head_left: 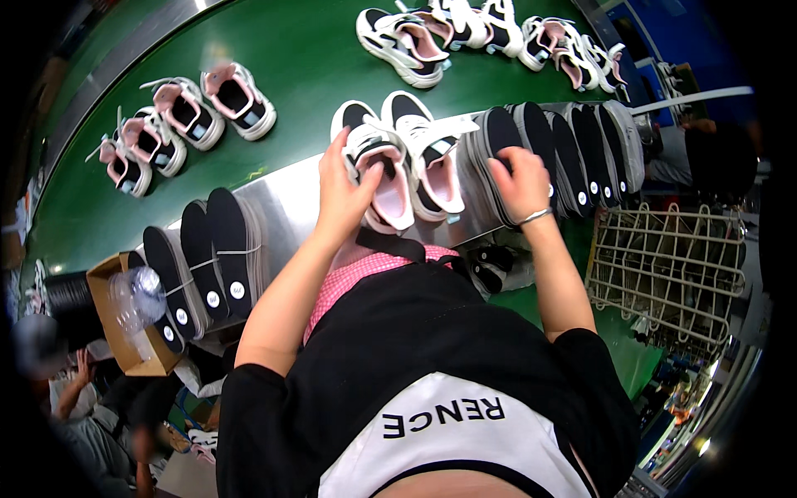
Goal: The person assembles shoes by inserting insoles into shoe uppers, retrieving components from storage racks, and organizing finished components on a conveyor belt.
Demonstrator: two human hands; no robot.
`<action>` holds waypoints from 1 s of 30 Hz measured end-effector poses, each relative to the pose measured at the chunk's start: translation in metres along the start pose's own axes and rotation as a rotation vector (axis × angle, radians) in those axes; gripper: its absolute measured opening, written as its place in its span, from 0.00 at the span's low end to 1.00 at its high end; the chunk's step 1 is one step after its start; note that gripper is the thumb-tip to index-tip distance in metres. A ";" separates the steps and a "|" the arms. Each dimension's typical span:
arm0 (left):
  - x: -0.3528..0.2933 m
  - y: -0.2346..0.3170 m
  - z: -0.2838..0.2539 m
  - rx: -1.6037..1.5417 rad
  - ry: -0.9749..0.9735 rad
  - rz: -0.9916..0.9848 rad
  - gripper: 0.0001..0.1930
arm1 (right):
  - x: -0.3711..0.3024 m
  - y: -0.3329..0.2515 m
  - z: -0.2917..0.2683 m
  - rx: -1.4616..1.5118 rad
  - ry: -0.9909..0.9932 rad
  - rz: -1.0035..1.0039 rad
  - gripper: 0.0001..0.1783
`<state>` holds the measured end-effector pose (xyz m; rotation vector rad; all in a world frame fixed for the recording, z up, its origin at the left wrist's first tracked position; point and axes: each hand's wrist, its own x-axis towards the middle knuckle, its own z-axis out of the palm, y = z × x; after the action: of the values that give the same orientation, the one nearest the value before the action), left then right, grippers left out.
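My left hand [344, 189] is closed round the left of two white, black and pink sneakers [383, 187], its thumb at the shoe's opening. The other sneaker [427, 166] of the pair stands close beside it, with a white strip lying over its upper. My right hand [523, 184] is at the stacks of black insoles [500, 133], fingers curled and the thumb against the nearest stack. Its fingertips are partly hidden, and no insole looks lifted out. A thin bracelet [535, 217] circles my right wrist.
Sneakers stand in groups on the green table [307, 58], at the left [187, 116] and far right [481, 29]. Tied insole stacks [232, 241] lie left, by a cardboard box [116, 319] with clear plastic inside. A wire rack [664, 266] stands right. Another person [95, 423] sits lower left.
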<state>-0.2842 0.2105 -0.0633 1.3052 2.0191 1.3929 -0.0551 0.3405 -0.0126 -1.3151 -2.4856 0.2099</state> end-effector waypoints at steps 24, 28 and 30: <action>0.023 0.003 0.000 0.148 0.140 -0.261 0.15 | 0.008 -0.134 -0.001 -0.401 -0.589 -0.670 0.07; 0.022 -0.001 0.004 0.144 0.146 -0.296 0.15 | 0.009 -0.138 -0.037 -0.454 -0.674 -0.778 0.07; 0.020 -0.002 0.004 0.125 0.164 -0.289 0.15 | 0.010 -0.136 -0.024 -0.423 -0.641 -0.775 0.07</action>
<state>-0.2925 0.2289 -0.0634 0.9224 2.3270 1.2923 -0.1583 0.2716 0.0494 -0.2977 -3.5175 -0.1110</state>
